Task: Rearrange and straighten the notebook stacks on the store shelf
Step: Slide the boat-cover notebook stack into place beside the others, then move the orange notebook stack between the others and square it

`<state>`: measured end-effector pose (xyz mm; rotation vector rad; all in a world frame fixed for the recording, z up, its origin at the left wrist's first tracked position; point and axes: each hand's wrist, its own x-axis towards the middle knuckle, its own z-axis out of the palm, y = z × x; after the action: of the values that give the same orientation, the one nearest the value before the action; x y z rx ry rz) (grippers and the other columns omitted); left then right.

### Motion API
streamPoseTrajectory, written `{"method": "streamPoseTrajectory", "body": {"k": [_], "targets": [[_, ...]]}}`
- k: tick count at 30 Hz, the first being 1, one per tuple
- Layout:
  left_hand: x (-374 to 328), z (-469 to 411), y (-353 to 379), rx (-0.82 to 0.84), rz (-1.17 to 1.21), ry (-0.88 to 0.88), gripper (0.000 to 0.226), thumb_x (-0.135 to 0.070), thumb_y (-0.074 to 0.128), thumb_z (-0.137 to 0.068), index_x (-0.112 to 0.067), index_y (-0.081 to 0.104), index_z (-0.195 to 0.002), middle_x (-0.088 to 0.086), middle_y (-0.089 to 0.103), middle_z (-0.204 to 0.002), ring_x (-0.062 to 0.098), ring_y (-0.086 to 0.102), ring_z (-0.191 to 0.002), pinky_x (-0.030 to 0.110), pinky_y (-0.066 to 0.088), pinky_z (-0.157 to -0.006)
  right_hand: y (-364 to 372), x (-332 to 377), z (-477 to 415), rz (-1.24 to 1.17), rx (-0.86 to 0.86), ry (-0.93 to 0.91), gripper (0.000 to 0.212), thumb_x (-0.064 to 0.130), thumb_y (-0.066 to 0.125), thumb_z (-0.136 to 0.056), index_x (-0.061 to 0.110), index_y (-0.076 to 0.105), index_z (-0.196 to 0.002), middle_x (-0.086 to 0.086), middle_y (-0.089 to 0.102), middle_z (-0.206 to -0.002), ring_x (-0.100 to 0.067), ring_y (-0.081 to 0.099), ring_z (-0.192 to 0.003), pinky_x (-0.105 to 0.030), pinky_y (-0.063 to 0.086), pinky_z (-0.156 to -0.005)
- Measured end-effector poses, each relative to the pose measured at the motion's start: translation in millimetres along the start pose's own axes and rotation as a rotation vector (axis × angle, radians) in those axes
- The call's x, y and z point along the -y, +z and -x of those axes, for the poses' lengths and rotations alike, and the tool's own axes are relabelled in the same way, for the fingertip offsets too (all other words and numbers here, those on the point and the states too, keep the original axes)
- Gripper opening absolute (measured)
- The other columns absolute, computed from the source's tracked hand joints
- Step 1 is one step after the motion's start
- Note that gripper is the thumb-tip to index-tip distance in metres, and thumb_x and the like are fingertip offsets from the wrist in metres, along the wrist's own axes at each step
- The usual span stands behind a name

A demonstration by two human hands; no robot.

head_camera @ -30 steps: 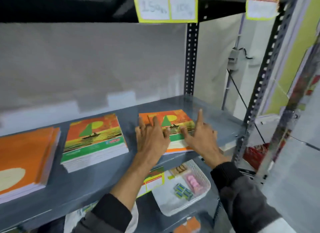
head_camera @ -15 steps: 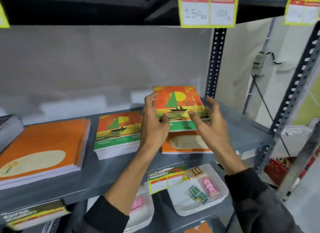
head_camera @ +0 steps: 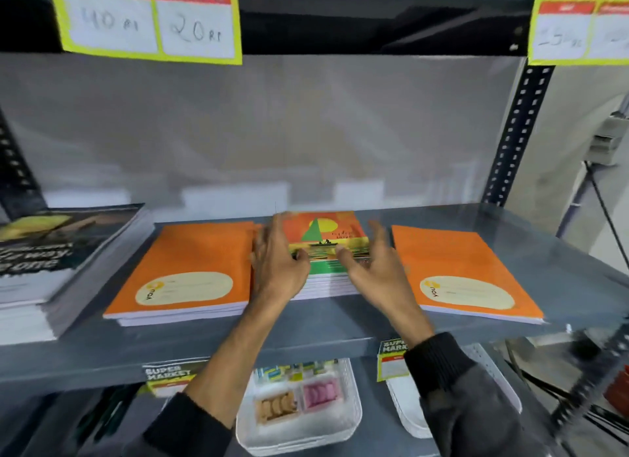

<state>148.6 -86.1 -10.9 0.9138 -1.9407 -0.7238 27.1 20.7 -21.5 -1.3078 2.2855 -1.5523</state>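
A stack of sailboat-cover notebooks (head_camera: pixel 326 232) lies flat in the middle of the grey shelf (head_camera: pixel 320 330). My left hand (head_camera: pixel 277 266) is at its left edge and my right hand (head_camera: pixel 372 269) at its right edge. Both thumbs rest on the top cover and the fingers run along the sides; the fingertips are blurred. An orange notebook stack (head_camera: pixel 190 259) lies just to the left, touching my left hand. A thinner orange stack (head_camera: pixel 452 266) lies to the right, turned slightly askew.
A tall stack of dark-covered books (head_camera: pixel 51 252) sits at the far left of the shelf. Yellow price tags (head_camera: pixel 149 21) hang from the shelf above. White baskets (head_camera: pixel 296 422) of small items stand on the shelf below. A slotted upright (head_camera: pixel 517 133) bounds the right side.
My hands lifted the sailboat notebooks off the right orange stack, carried them left, and set them down on the middle sailboat stack. The view has swung left.
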Motion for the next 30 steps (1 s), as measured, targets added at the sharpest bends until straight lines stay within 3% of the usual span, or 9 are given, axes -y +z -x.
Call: {"method": "streamPoseTrajectory", "body": {"k": [2, 7, 11, 14, 17, 20, 25, 27, 30], "targets": [[1.2, 0.3, 0.5, 0.037, -0.161, -0.054, 0.059, -0.011, 0.058, -0.088, -0.024, 0.039, -0.142, 0.011, 0.054, -0.140, 0.032, 0.018, -0.150, 0.053, 0.020, -0.117, 2.7, -0.6, 1.2, 0.152, 0.016, -0.010, 0.075, 0.055, 0.058, -0.094, 0.027, 0.024, -0.155, -0.002, 0.054, -0.146, -0.028, 0.039, -0.143, -0.038, 0.024, -0.106], [-26.0, 7.2, 16.2, -0.045, -0.269, 0.158, 0.057, -0.015, 0.055, -0.091, -0.026, 0.035, -0.143, 0.010, 0.063, -0.130, 0.032, -0.005, -0.153, 0.052, 0.018, -0.112, -27.3, -5.5, -4.9, 0.206, -0.001, 0.025, 0.089, 0.072, 0.043, -0.092, 0.025, 0.013, -0.162, -0.004, 0.024, -0.168, -0.020, 0.016, -0.157, -0.052, 0.011, -0.120], [-66.5, 23.1, 51.3, -0.010, -0.261, 0.354, 0.050, -0.021, 0.052, -0.095, -0.019, 0.038, -0.143, 0.011, 0.069, -0.115, 0.030, 0.003, -0.154, 0.049, 0.022, -0.108, -74.0, -25.4, -6.5, 0.271, -0.140, 0.069, 0.088, 0.068, 0.046, -0.092, 0.020, 0.019, -0.160, -0.019, 0.061, -0.140, -0.031, 0.048, -0.139, -0.054, 0.028, -0.115], [-90.0, 38.2, 89.8, 0.075, -0.402, 0.430, 0.065, -0.027, 0.051, -0.097, -0.012, 0.022, -0.153, 0.015, 0.060, -0.136, 0.030, 0.022, -0.150, 0.046, 0.023, -0.111, -113.0, -53.6, -1.4, 0.389, -0.255, 0.141, 0.090, 0.060, 0.056, -0.092, 0.013, 0.021, -0.160, -0.017, 0.053, -0.149, -0.030, 0.044, -0.143, -0.050, 0.027, -0.113], [-96.0, 45.3, 122.6, 0.233, -0.651, 0.402, 0.079, -0.039, 0.046, -0.100, -0.008, -0.002, -0.156, 0.018, 0.056, -0.142, 0.035, 0.017, -0.151, 0.043, 0.019, -0.112, -138.9, -81.7, 11.9, 0.493, -0.231, 0.232, 0.097, 0.057, 0.060, -0.091, 0.009, 0.013, -0.160, -0.019, 0.042, -0.157, -0.032, 0.040, -0.145, -0.050, 0.029, -0.111], [-98.2, 43.3, 141.9, 0.293, -0.746, 0.353, 0.084, -0.038, 0.050, -0.098, -0.004, -0.001, -0.154, 0.020, 0.053, -0.143, 0.039, 0.026, -0.145, 0.044, 0.022, -0.109, -147.3, -102.3, 24.4, 0.508, -0.176, 0.287, 0.100, 0.059, 0.058, -0.092, 0.008, 0.005, -0.161, -0.019, 0.043, -0.154, -0.034, 0.037, -0.144, -0.050, 0.027, -0.110], [-111.5, 35.8, 148.3, 0.175, -0.415, 0.272, 0.093, -0.021, 0.074, -0.082, -0.018, 0.013, -0.151, 0.012, 0.063, -0.125, 0.032, 0.047, -0.126, 0.042, 0.031, -0.091, -151.3, -115.6, 29.2, 0.479, -0.221, 0.236, 0.081, 0.051, 0.054, -0.096, 0.010, 0.020, -0.158, -0.015, 0.052, -0.146, -0.032, 0.039, -0.139, -0.049, 0.030, -0.108], [-115.8, 37.9, 146.8, 0.125, -0.077, 0.255, 0.089, -0.006, 0.072, -0.082, -0.032, 0.018, -0.147, -0.004, 0.070, -0.113, 0.023, 0.059, -0.114, 0.045, 0.044, -0.092, -150.7, -118.2, 29.2, 0.448, -0.261, 0.223, 0.079, 0.049, 0.055, -0.095, 0.012, 0.023, -0.157, -0.014, 0.053, -0.145, -0.031, 0.042, -0.138, -0.047, 0.031, -0.107], [-123.8, 43.8, 144.0, 0.188, 0.463, 0.211, 0.076, 0.008, 0.064, -0.087, -0.043, 0.032, -0.132, -0.028, 0.074, -0.097, -0.003, 0.070, -0.081, 0.038, 0.058, -0.073, -149.3, -121.7, 30.8, 0.366, -0.303, 0.181, 0.080, 0.046, 0.057, -0.095, 0.011, 0.020, -0.158, -0.014, 0.053, -0.145, -0.033, 0.045, -0.137, -0.047, 0.031, -0.106]]}}
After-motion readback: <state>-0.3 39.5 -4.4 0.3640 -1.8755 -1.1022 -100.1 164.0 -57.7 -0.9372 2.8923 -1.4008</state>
